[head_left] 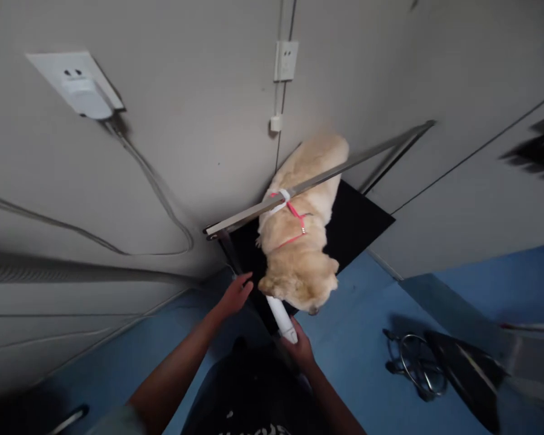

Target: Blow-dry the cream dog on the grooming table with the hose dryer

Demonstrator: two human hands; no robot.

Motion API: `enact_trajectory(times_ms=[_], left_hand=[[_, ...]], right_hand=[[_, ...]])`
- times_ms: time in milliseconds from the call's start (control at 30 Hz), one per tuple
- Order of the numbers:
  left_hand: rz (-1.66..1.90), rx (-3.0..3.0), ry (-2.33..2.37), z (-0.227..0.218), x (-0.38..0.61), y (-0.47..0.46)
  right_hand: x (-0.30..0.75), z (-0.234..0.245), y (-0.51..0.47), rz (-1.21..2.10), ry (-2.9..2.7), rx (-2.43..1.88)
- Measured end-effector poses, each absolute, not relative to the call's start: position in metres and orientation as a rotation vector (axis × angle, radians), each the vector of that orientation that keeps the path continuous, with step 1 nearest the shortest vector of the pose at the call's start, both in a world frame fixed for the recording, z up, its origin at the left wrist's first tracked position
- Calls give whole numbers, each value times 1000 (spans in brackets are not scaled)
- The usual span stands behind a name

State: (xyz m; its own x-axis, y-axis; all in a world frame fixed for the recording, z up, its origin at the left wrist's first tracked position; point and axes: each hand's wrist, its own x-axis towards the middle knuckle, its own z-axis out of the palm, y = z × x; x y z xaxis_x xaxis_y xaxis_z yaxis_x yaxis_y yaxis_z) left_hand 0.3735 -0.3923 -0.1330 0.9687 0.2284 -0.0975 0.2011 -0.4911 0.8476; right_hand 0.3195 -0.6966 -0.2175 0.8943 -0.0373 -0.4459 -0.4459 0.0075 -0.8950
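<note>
The right hand [301,350] grips a white tube [281,319] just under the dog [301,241]'s head; the left hand [236,295], fingers loosely spread, rests beside the dog.

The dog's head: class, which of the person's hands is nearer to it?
Right. The right hand holds a white tube just below the dog's head; the left hand reaches beside it, further off.
</note>
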Motion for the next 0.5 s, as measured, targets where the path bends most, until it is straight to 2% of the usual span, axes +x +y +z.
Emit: enact_trajectory(times_ms=[167, 300, 500], left_hand=[[187, 1966, 248, -70, 468, -432], [290, 1986, 164, -50, 482, -435], [369, 2050, -277, -2, 504, -424]], right_hand=[[280, -206, -714, 246, 284, -1588], [268, -207, -713, 187, 259, -1589], [265, -200, -691, 79, 336, -1620]])
